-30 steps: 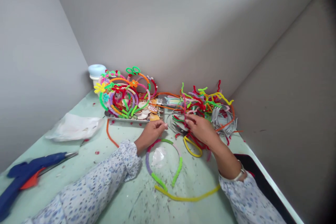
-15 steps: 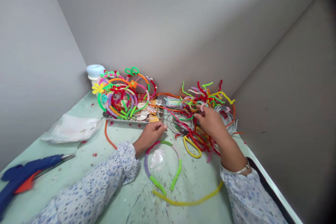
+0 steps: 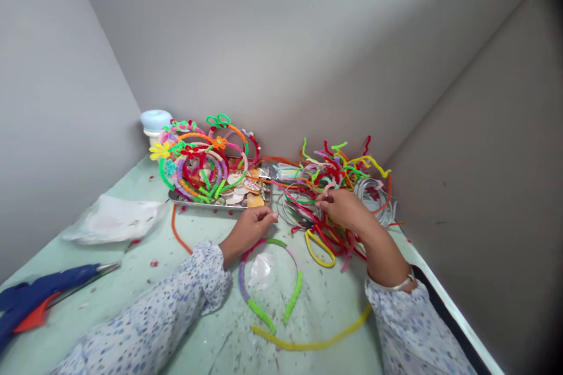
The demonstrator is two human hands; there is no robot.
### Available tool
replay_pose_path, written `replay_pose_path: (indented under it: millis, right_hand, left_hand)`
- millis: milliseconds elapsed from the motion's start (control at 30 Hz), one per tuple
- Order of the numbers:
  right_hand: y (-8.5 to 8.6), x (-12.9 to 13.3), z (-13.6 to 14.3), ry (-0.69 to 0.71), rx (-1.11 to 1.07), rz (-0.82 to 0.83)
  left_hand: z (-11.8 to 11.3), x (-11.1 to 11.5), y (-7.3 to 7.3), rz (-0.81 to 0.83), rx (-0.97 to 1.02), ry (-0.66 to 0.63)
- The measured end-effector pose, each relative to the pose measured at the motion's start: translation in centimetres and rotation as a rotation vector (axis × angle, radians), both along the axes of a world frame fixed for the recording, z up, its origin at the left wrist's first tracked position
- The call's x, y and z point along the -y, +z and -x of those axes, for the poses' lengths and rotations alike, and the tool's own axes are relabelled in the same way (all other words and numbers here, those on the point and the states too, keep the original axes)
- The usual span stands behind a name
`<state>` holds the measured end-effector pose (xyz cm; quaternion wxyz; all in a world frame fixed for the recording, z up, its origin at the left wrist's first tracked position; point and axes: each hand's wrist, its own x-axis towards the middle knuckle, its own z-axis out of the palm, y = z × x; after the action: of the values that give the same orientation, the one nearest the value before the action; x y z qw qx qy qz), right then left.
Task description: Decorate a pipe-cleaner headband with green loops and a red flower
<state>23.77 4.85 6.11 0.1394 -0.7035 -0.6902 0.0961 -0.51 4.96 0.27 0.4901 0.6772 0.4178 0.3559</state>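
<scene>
My right hand point(image 3: 347, 208) reaches into a tangled pile of coloured fuzzy stems point(image 3: 338, 167); its fingers are pinched together, and what lies between them is too small to name. Just above the top of a fuzzy-wrapped headband point(image 3: 297, 292) rests my left hand point(image 3: 250, 227), its fingers curled together with nothing visible in them. The headband lies on the table, purple, pink and green, its two ends towards me. A yellow stem point(image 3: 308, 345) curves below it. Beside my right hand are coils of grey wire bands point(image 3: 372, 190).
A metal tray point(image 3: 206, 205) holds finished-looking flowered headbands point(image 3: 197, 158) and flat round pieces. Behind it stands a blue-lidded container point(image 3: 156, 121). On the left lie a plastic bag point(image 3: 116, 220) and a blue glue gun point(image 3: 57, 284). Grey walls enclose the table point(image 3: 176, 296).
My right hand has moved slightly left and down among the stems, its fingers drawn closer together. My left hand stays beside the headband. The whole view has shifted slightly.
</scene>
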Motion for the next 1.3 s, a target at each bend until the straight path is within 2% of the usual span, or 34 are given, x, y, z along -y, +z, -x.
replay_pose_path:
  millis: [133, 300, 467, 667, 800, 867, 933, 1033, 1133, 1300]
  right_hand:
    - [-0.2, 0.0, 0.2, -0.036, 0.069, 0.092]
    - [0.1, 0.2, -0.8, -0.103, 0.147, 0.148]
    - [0.8, 0.2, -1.8, -0.232, 0.140, 0.068]
    - [1.0, 0.3, -1.8, -0.153, -0.053, -0.058]
    - [1.7, 0.6, -1.8, -0.110, -0.118, -0.008]
    - [2.2, 0.9, -2.0, -0.144, -0.058, 0.068]
    - [2.5, 1.1, -2.5, -0.237, 0.032, 0.082]
    - [2.6, 1.1, -3.5, -0.366, 0.109, -0.076]
    - [2.2, 0.8, -4.2, -0.437, 0.077, -0.234]
    - [1.2, 0.0, -4.8, -0.428, -0.009, -0.455]
  left_hand:
    - [0.0, 0.0, 0.0, 0.005, 0.002, -0.004]
    - [-0.1, 0.0, -0.1, 0.020, 0.010, 0.005]
    - [-0.1, 0.0, -0.3, 0.027, 0.014, 0.007]
    - [-0.1, 0.1, -0.3, 0.025, 0.013, 0.008]
    - [-0.1, 0.1, -0.3, 0.019, 0.000, 0.010]
    - [-0.1, 0.1, -0.3, 0.018, 0.000, 0.011]
    - [-0.2, 0.1, -0.2, 0.016, 0.000, 0.013]
    - [-0.2, 0.0, -0.2, 0.010, -0.005, 0.012]
    - [-0.2, 0.0, -0.2, 0.010, -0.011, 0.010]
    - [-0.2, 0.0, -0.3, 0.013, -0.004, 0.009]
